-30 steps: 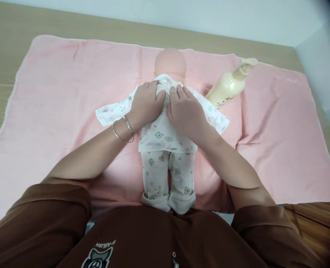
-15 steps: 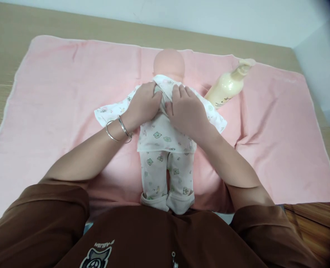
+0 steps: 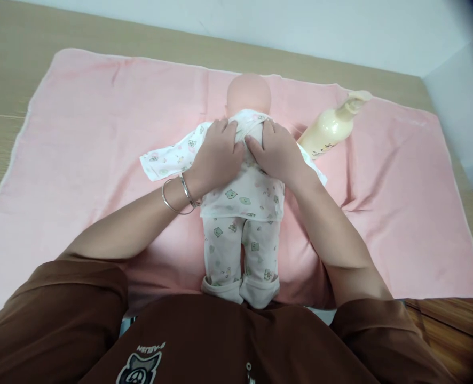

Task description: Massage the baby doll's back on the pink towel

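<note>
A baby doll point(image 3: 241, 213) in a white printed top and trousers lies lengthwise on a pink towel point(image 3: 80, 133), its bald head point(image 3: 248, 93) pointing away from me. My left hand point(image 3: 218, 154), with thin bangles on the wrist, rests on the doll's upper back just left of the middle. My right hand point(image 3: 277, 153) lies beside it on the right. Both hands press on the top near the collar, thumbs close together, fingers curled over the shoulders. The fabric bunches between the thumbs.
A cream pump bottle point(image 3: 330, 128) lies on its side on the towel, right of the doll's shoulder. The towel covers a wooden table point(image 3: 4, 80) that ends at a pale wall behind. My brown sleeves fill the bottom of the view.
Both hands have slid up the doll's back toward the collar and come closer together. The doll and the bottle stay where they were.
</note>
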{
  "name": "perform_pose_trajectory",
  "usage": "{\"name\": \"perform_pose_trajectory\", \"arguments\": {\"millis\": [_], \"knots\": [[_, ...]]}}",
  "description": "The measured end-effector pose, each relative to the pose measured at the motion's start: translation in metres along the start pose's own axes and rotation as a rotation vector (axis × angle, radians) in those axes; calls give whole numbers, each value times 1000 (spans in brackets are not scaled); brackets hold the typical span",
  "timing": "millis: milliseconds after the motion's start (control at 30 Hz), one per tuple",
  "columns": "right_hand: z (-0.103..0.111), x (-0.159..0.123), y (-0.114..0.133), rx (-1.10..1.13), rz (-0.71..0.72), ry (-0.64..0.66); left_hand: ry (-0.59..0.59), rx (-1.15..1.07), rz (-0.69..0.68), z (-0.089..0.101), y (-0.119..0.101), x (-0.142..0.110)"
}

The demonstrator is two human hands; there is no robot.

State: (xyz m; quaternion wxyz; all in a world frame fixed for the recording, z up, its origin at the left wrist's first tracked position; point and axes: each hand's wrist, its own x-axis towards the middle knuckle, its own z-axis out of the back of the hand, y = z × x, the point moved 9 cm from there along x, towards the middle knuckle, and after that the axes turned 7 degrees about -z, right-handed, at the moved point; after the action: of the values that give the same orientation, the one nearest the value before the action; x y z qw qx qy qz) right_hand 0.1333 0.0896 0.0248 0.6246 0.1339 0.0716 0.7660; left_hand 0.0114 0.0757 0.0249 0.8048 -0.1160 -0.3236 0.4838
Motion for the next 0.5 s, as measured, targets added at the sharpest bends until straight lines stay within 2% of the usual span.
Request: {"name": "perform_pose_trajectory", "arguments": {"millis": [133,267,500], "knots": [[5,-20,20,-74,26,-48,-8,-21,79,-6,26,13],[13,-27,35,-75,46,-63,-60,30,85,-7,30,14],[1,2,-1,29,-83,-91,-110,33,128,-10,35,8]]}}
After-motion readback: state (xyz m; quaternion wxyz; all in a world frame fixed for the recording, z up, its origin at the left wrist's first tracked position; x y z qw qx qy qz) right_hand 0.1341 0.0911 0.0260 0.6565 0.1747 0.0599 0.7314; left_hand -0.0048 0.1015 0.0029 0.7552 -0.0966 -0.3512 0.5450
